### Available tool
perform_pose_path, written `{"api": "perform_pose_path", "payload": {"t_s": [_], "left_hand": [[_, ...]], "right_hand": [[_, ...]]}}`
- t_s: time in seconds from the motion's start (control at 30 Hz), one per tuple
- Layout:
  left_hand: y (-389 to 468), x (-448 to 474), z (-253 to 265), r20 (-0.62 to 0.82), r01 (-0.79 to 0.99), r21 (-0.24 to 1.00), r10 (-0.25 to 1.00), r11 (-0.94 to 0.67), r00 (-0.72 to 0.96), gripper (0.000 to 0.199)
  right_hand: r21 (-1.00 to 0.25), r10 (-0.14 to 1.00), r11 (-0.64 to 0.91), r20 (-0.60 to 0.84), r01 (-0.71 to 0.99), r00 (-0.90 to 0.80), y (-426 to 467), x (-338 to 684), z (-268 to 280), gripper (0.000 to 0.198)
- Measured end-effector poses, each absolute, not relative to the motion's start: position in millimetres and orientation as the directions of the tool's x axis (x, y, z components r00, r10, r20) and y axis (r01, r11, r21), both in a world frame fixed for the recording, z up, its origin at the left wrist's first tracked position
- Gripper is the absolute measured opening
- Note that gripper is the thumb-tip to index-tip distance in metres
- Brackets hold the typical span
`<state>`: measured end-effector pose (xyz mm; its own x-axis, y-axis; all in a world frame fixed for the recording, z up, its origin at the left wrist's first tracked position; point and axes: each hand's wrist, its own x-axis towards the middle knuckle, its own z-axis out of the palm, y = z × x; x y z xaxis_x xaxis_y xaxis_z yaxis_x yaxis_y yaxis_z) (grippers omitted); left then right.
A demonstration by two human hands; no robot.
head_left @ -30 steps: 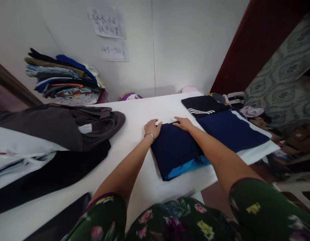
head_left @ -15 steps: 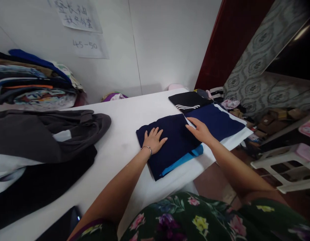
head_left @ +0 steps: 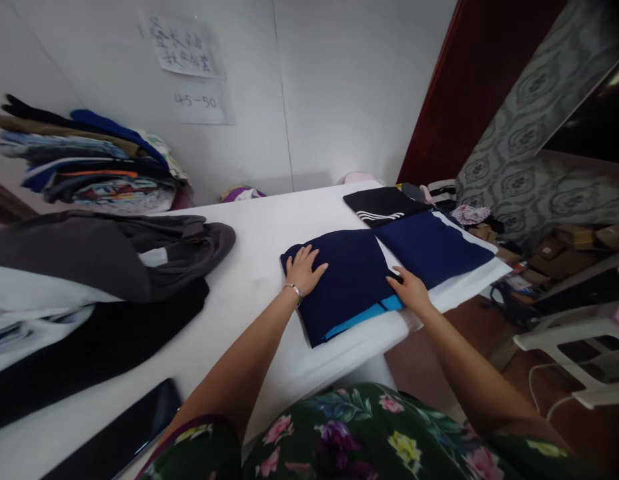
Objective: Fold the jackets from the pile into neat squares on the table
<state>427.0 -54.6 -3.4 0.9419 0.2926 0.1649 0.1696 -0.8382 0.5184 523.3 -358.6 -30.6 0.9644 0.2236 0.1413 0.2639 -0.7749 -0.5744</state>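
Observation:
A folded navy garment (head_left: 344, 273) lies flat on the white-covered table (head_left: 254, 240), with a bright blue layer (head_left: 359, 319) showing along its near edge. My left hand (head_left: 303, 272), a bracelet at the wrist, rests on the garment's left side with fingers spread. At the right edge, my right hand (head_left: 408, 288) has the cloth between thumb and forefinger; its other fingers are partly hidden. Just beyond it lies another blue folded garment (head_left: 434, 247). Behind that sits a black folded garment (head_left: 379, 203) with white stripes.
To the left lie a dark grey garment (head_left: 109, 253) and a black one (head_left: 114, 340). A phone (head_left: 124, 427) is at the near left. Folded clothes (head_left: 99, 157) are stacked at the back left. A white stool (head_left: 579, 347) stands to the right.
My right hand has slid along the garment's right edge toward me. My left hand still lies on the left side. The camera view has shifted slightly left.

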Motion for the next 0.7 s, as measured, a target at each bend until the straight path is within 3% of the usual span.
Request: {"api": "perform_pose_path", "payload": {"t_s": [0.1,0.17,0.3,0.5,0.6,0.7], "left_hand": [[-36,418,-4,0.075,0.376,0.759,0.646,-0.531,0.76,0.058],[-23,417,-5,-0.083,0.437,0.844,0.73,-0.31,0.678,0.067],[-8,427,-2,-0.216,0.446,0.888,0.752,-0.114,0.622,0.074],[-10,433,4,-0.317,0.279,0.945,0.679,0.169,0.662,0.042],[-10,419,7,-0.287,0.149,0.956,0.714,0.251,0.638,0.044],[-8,394,11,-0.281,0.064,0.951,0.761,0.302,0.584,0.049]], "right_hand": [[-0.62,0.171,-0.763,0.08,0.183,0.982,-369,521,-34,0.062],[-0.681,0.17,-0.717,0.04,0.152,0.985,-370,521,-32,0.066],[-0.819,0.172,-0.565,0.006,0.103,0.985,-357,523,-22,0.07],[-0.96,0.248,-0.254,-0.183,-0.118,0.951,-332,536,-11,0.072],[-0.98,0.269,-0.196,-0.096,-0.043,0.958,-319,552,6,0.07],[-0.952,0.352,-0.261,0.063,0.162,0.934,-291,576,36,0.07]]}}
